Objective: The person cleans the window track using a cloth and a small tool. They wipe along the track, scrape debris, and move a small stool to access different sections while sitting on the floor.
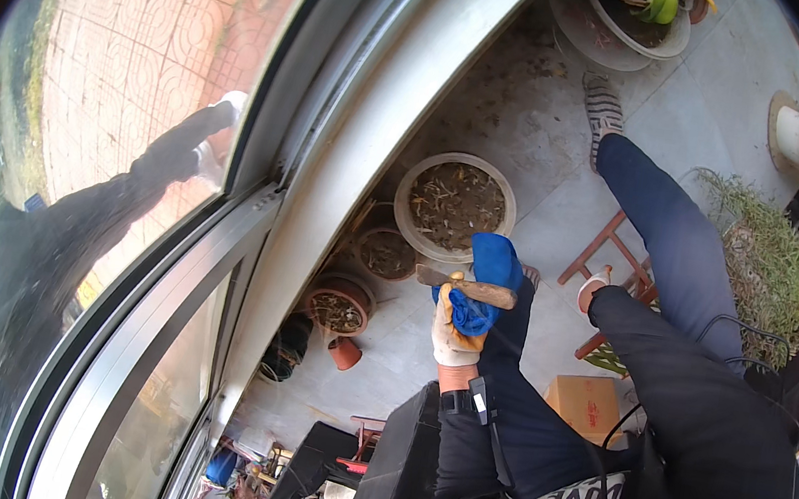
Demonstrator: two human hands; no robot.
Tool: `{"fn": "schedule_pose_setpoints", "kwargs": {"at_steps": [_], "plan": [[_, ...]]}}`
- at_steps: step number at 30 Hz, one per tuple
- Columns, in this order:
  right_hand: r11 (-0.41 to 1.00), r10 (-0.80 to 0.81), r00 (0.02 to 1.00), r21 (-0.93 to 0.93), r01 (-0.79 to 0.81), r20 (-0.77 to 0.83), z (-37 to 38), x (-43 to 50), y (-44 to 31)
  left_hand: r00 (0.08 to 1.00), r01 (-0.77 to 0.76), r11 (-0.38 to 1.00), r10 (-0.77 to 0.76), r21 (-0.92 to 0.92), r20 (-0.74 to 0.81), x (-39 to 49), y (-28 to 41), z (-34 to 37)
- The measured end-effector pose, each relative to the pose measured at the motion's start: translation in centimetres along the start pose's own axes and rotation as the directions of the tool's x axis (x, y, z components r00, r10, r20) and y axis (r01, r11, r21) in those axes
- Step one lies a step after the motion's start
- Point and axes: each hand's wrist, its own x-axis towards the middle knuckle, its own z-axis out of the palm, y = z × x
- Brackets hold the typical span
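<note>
My left hand (454, 338), in a white work glove with a yellow-orange palm, grips a bunched blue cloth (473, 314) together with a scraper (488, 293). The scraper has a worn wooden handle and a short flat blade that points left. Part of the cloth stands out above the tool, over my knee. My right hand (593, 289), also gloved, hangs lower beside a folding stool (602, 247) with a reddish-brown wooden frame. Its fingers are mostly hidden, and whether they touch the stool is unclear. Just beyond my left hand stands a round pot of soil (508, 215) with dry plant bits.
A window frame (355, 122) runs along my left. Smaller pots (338, 313) and a tipped terracotta pot (345, 354) line its foot. A bushy potted plant (775, 269) and a cardboard box (582, 404) are at right. A large white planter (668, 52) stands ahead.
</note>
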Motion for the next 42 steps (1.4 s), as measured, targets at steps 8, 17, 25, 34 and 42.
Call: {"fn": "schedule_pose_setpoints", "kwargs": {"at_steps": [8, 17, 25, 34, 42], "plan": [[0.930, 0.047, 0.997, 0.361, -0.067, 0.064, 5.5, 2.4, 4.1, 0.998, 0.014, 0.983, -0.026, 0.181, 0.061, 5.5, -1.8, -1.5], [0.977, -0.099, 0.992, -0.180, 0.112, 0.079, -10.8, 1.7, 8.2, 0.922, -0.166, 0.941, 0.042, 0.294, 0.386, 9.7, 2.0, 2.8], [0.928, 0.106, 0.971, -0.328, -0.174, -0.216, -24.7, -12.4, 4.7, 0.835, -0.323, 0.940, 0.228, 0.110, 0.501, 10.1, 3.3, 4.3], [0.932, -0.115, 0.313, 0.006, 0.363, -0.943, -18.6, -25.8, -0.7, 0.757, -0.456, 0.885, 0.440, -0.091, 0.484, 7.3, 0.9, 6.0], [0.861, -0.057, -0.067, -0.083, 0.501, -0.996, -16.3, -24.6, -2.5, 0.724, -0.565, 0.814, 0.568, -0.136, 0.391, 3.6, -0.7, 8.9]]}}
